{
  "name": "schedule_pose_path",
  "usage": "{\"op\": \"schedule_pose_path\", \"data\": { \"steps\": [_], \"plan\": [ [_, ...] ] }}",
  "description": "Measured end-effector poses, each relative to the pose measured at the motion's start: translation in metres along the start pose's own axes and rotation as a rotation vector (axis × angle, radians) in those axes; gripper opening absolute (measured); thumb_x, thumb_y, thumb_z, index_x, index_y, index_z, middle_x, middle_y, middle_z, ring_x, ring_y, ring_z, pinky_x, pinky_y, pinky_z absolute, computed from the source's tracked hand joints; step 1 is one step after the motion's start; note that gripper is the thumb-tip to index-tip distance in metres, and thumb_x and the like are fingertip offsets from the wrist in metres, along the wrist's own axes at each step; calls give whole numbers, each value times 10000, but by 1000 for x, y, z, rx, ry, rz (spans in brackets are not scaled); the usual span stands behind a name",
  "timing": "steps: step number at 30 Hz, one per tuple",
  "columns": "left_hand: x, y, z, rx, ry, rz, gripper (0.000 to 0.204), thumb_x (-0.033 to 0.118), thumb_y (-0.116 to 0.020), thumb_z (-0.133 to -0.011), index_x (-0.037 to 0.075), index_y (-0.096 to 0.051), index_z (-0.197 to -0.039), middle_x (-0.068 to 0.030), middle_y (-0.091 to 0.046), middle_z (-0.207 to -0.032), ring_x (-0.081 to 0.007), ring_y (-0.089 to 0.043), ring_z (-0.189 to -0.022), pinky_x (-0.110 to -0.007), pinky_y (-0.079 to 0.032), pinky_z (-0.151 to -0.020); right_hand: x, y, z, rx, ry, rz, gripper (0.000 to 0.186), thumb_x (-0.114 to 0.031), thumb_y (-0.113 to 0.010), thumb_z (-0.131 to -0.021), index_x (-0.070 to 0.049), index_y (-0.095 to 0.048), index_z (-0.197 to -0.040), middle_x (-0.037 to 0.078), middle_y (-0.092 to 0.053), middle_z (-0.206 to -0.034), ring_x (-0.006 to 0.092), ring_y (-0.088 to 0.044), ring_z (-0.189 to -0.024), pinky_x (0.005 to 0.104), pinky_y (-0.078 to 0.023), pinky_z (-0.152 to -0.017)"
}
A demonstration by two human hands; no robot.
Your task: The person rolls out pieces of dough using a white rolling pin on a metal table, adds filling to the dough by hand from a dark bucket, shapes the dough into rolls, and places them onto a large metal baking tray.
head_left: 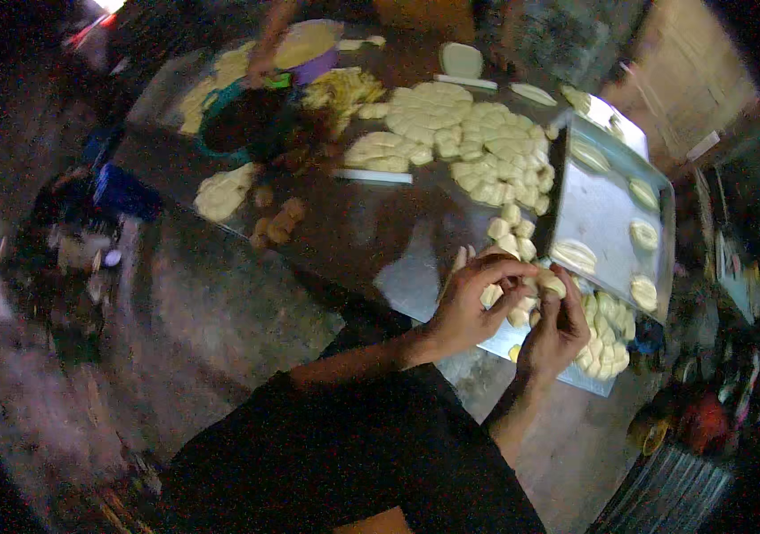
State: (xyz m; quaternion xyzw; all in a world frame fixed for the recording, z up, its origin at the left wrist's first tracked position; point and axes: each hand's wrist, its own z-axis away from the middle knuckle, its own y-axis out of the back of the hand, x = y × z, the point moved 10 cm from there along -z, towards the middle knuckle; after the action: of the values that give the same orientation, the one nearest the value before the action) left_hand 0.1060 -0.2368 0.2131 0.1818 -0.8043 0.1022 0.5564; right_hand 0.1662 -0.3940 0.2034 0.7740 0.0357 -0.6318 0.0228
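Two hands, left hand (pixel 473 303) and right hand (pixel 558 325), pinch closed around one dough piece (pixel 547 283), its long axis running ten to four o'clock, over the table's (pixel 353 227) near edge. Five shaped pieces lie on the metal tray (pixel 607 209) at two o'clock; loose dough lumps (pixel 478 142) crowd twelve o'clock, too many to count.

I think this is a bakery kitchen. I see lots of pale dough pieces (pixel 487 142) on a big metal tabletop (pixel 353 227). Shaped rolls sit on a baking tray (pixel 607 209).
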Motion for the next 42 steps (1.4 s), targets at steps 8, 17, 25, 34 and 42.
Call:
{"op": "schedule_pose_path", "data": {
  "steps": [8, 17, 25, 34, 42],
  "plan": [
    [70, 82, 17, 37, -770, -275, 431, 418, -714, -891, 94, -646, -1166, -116, -658, -1155, -327, -621, -1112, -511, -453, -1016, -12, -148, 20, -480, -78, -153, 431, -35, -682, -879, 28, -599, -1298, 87, -687, -1051, 170, -671, -964, 291, -547, -872],
    [-70, 177, 10, 118, -66, 815, 544, 342, -794, -861, 0, -588, -1231, -138, -666, -1134, -242, -639, -1044, -393, -479, -967, -29, -284, 59, -738, -383, -540, 865, -260, -763, -907, -13, -261, -1566, 178, -610, -1297, 227, -633, -1138, 333, -528, -947],
    [-228, 363, -32, 321, 208, -644, 821, 438, -895, -675, 17, -594, -1312, -166, -500, -1384, -435, -383, -1345, -522, -364, -1100, 57, -380, -31, -636, -442, -482, 687, -167, -830, -854, -39, -477, -1430, 122, -668, -1189, 213, -680, -1012, 330, -578, -869],
    [-243, 461, -77, -8, 309, -814, 398, 256, -715, -858, 60, -692, -1204, -176, -657, -1227, -358, -655, -1066, -485, -527, -922, 26, -675, 40, -1411, 651, 565, 363, -188, -536, -1025, -79, -615, -1362, 192, -722, -1115, 294, -726, -950, 392, -548, -824],
    [-256, 476, -28, 329, 411, -247, 331, 224, -700, -898, 50, -695, -1179, -172, -693, -1157, -346, -684, -1039, -455, -541, -913, 109, -737, 88, -1881, 621, 734, 400, -228, -502, -1013, -112, -603, -1383, 218, -716, -1023, 377, -698, -918, 472, -546, -828]
  ]
}}
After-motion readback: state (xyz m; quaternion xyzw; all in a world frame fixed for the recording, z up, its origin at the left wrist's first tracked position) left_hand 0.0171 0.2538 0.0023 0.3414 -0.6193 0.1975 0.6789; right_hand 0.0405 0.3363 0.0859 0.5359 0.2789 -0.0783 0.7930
